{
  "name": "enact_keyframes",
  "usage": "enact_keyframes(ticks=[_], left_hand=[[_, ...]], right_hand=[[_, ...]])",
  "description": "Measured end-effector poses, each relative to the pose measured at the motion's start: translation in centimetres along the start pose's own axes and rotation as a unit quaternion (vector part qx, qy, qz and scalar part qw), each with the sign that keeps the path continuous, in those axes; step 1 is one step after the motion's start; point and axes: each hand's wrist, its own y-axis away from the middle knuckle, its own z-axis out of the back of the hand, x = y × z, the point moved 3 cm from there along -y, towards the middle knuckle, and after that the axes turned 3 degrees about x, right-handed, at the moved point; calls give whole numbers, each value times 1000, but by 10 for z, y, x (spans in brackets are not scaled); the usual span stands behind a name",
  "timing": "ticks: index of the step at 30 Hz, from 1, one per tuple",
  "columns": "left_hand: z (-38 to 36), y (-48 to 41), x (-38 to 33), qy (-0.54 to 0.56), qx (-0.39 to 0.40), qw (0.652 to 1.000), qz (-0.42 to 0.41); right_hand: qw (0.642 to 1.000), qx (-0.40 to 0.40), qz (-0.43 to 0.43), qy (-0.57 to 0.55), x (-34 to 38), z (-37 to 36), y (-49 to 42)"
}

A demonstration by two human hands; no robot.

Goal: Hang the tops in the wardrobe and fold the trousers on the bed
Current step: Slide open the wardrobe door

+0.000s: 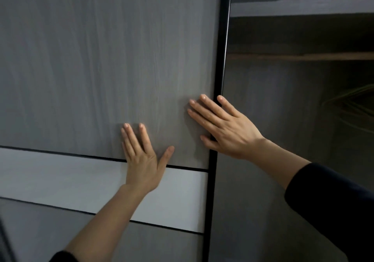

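Both hands are flat on the sliding door (91, 69) of the wardrobe (273, 91).

Left hand (141, 160): fingers straight and spread, palm across the seam between the grey wood panel and the white band (70, 176). It holds nothing.

Right hand (228, 128): also flat, fingers straight, pressed near the door's black edge strip (223, 39), with one finger lying over the strip. It grips nothing.

To the right of the edge the wardrobe interior is open and dark. A shelf (293, 10) sits up top and a rail (303, 56) below it. Further down is a blurred yellowish shape, which I can't identify. No tops, trousers or bed are in view.

Judged step: sliding the door to get at the rail, so the task is probably at an early stage.

Risks:
- There's no handle, only palm friction on a smooth panel, so the hands may slip and the door stall.
- The right-hand fingers over the edge strip could get pinched if the door travels towards a frame or another panel.
- An uneven push, high on one side and low on the other, could rack the door on its track.
- If the door stops short, it may block part of the rail when the tops go in.
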Motion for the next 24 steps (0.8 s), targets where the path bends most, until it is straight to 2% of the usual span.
enact_keyframes(ticks=[5, 11, 14, 16, 18, 21, 24], left_hand=[[15, -8, 37, -19, 30, 999, 20], [36, -14, 44, 54, 108, 988, 98], [51, -14, 35, 92, 124, 983, 100], [62, -13, 21, 121, 95, 986, 65], [71, -13, -6, 132, 29, 991, -15], [71, -19, -63, 142, -52, 979, -135], [51, -31, -126, 167, -42, 960, -222]], right_hand=[[1000, -9, 9, -5, 28, -10, -32], [999, 6, 27, 20, 49, -10, -59], [999, -5, 28, -22, 53, -7, -61], [997, -17, -3, -72, 48, -4, -49], [992, -13, -51, -118, 35, -4, -28], [980, 37, -130, -147, 2, -8, 11], [962, 111, -207, -140, -42, -13, 53]])
